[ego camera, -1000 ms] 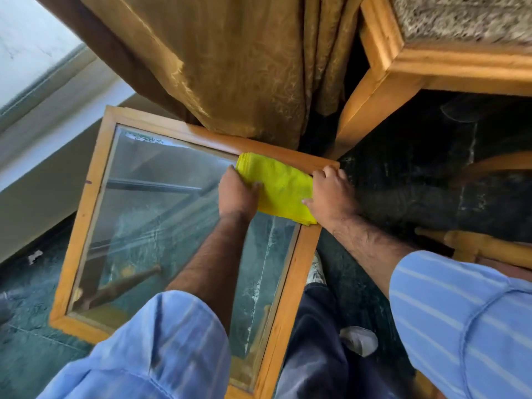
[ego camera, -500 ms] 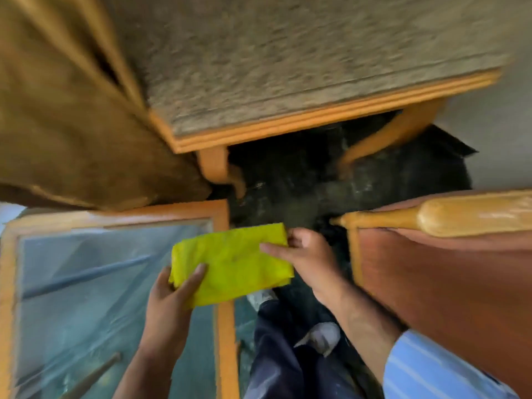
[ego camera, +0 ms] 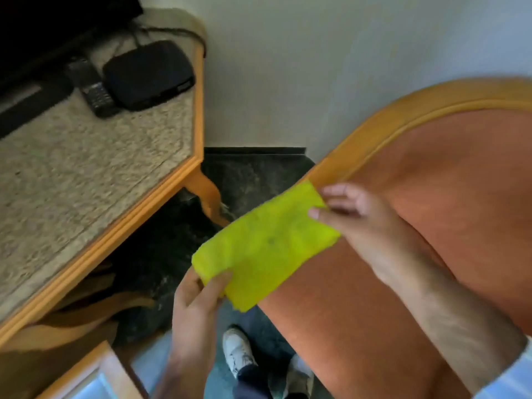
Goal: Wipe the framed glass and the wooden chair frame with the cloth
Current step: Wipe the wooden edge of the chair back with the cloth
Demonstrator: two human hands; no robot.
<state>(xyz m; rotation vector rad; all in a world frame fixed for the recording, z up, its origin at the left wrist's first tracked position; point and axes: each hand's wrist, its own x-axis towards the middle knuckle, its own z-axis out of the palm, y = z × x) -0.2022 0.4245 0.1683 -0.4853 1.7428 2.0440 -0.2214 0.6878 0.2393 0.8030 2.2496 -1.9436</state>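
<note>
Nearest, at the bottom left corner, a bit of the framed glass (ego camera: 95,383) peeks in, low beside the person's legs. A white shoe (ego camera: 237,351) stands on the dark floor (ego camera: 253,174).

A little farther up, the left hand (ego camera: 195,309) pinches the near left end of the yellow cloth (ego camera: 266,249). Its thumb lies on top and its fingers (ego camera: 187,286) are closed on the cloth from below. The cloth is folded into a long strip. Its long way runs from near left up to far right.

At the far right end, the right hand (ego camera: 365,223) holds the cloth too. The thumb and fingers are clamped on that edge, and the other fingers spread a little.

Just past that end is the wooden chair frame (ego camera: 374,142). It curves up and away to the far right, around the orange chair back (ego camera: 431,226). The cloth's far corner looks to be touching the wood or just beside it. So the right hand is the nearer one to the frame, and the frame runs on in almost the same line as the cloth. The next wipe probably slides up along that rail.

Far left is a worktop (ego camera: 86,174) with a black box (ego camera: 146,74) and a remote (ego camera: 96,92).
</note>
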